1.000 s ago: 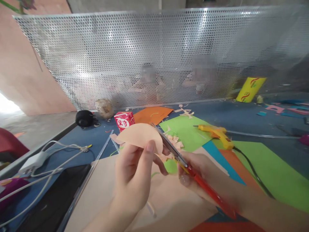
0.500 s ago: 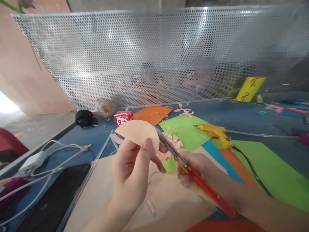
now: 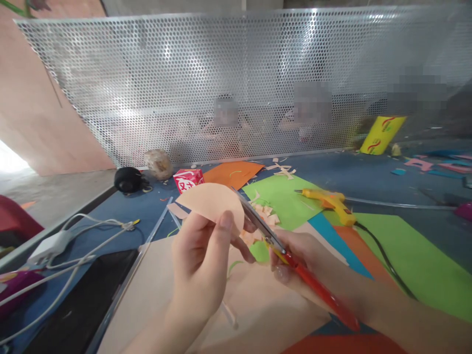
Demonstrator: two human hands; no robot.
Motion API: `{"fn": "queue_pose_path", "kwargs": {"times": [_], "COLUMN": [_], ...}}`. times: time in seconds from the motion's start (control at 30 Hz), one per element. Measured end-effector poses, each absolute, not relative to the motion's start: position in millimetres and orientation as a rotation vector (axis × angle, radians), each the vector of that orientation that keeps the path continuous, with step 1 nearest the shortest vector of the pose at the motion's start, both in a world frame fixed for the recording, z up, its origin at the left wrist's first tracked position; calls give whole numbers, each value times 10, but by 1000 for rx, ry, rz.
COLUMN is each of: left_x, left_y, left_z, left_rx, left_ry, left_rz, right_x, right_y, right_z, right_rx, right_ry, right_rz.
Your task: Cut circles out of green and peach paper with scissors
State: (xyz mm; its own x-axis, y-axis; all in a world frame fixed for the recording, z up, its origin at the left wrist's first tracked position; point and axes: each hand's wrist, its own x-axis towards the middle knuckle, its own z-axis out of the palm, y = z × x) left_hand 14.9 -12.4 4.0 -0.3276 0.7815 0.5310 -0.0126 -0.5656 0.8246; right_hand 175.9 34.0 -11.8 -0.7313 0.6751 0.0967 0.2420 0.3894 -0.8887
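Pinched between the thumb and fingers of my left hand (image 3: 206,260) is a rounded piece of peach paper (image 3: 212,201). My right hand (image 3: 306,260) is closed around a pair of scissors (image 3: 313,280) with red handles. The metal blades point up and left and lie along the paper's right edge; I cannot tell whether they touch it. Behind the blades, partly covered, lies a peach paper flower shape (image 3: 263,216) with cut petals. Beneath both hands a large peach sheet (image 3: 265,305) is spread on the table.
A yellow glue gun (image 3: 332,201) lies right, its black cord trailing forward across a green sheet (image 3: 413,246). At left are a black phone (image 3: 84,300), white cables and a charger (image 3: 51,246). A perforated metal screen (image 3: 147,88) stands behind, people beyond it.
Almost nothing differs. Both hands, the paper and the scissors keep nearly the same place, with only a slight shift of the camera.
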Motion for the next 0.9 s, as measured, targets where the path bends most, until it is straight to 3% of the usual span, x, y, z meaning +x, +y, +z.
{"fn": "queue_pose_path", "kwargs": {"times": [0.9], "left_x": [101], "left_y": [-131], "left_z": [43], "left_rx": [1378], "left_ry": [939], "left_rz": [1924], "right_x": [1748], "right_y": [339], "right_z": [-151], "right_rx": [-784], "right_ry": [-2124], "right_rz": [1376]}}
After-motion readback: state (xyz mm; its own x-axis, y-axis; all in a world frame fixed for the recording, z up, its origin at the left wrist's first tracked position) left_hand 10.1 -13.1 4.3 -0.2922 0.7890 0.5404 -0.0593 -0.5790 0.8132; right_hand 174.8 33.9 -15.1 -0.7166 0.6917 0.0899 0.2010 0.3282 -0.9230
